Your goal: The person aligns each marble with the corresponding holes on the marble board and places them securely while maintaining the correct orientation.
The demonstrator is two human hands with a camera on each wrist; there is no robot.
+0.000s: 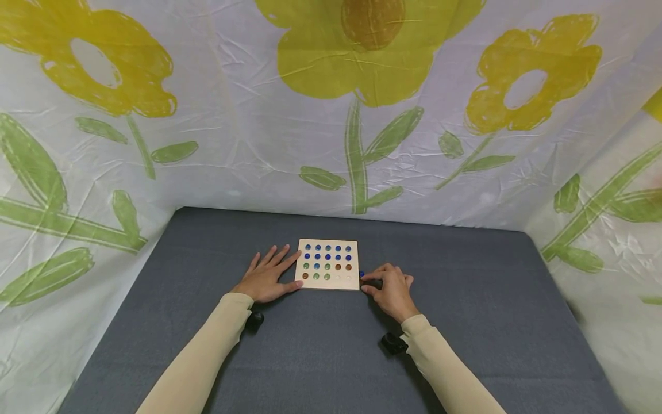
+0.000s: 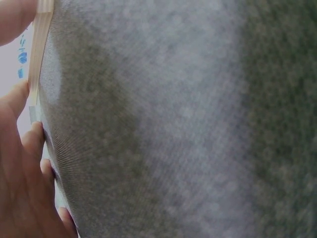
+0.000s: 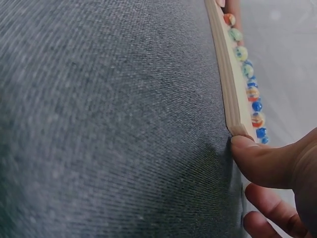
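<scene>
A pale wooden board (image 1: 328, 282) with rows of round hollows lies flat on the cloth. Blue, green and orange-brown glass marbles (image 1: 328, 257) sit in most hollows; two at the near right corner hold none. My left hand (image 1: 265, 282) lies spread at the board's left side, thumb and index fingertip touching its edge. At the right edge, my right hand (image 1: 392, 292) has its thumb against the near corner, other fingers bent loosely. One blue marble (image 1: 361, 274) is beside the board, by the right index fingertip. In the right wrist view, marbles (image 3: 241, 53) stand above the board's surface.
Dark grey cloth (image 1: 320, 351) covers the table around the board. Behind and at both sides hangs a white curtain (image 1: 248, 144) printed with yellow flowers. A small black device (image 1: 394, 343) sits at the right wrist, another (image 1: 254, 321) at the left.
</scene>
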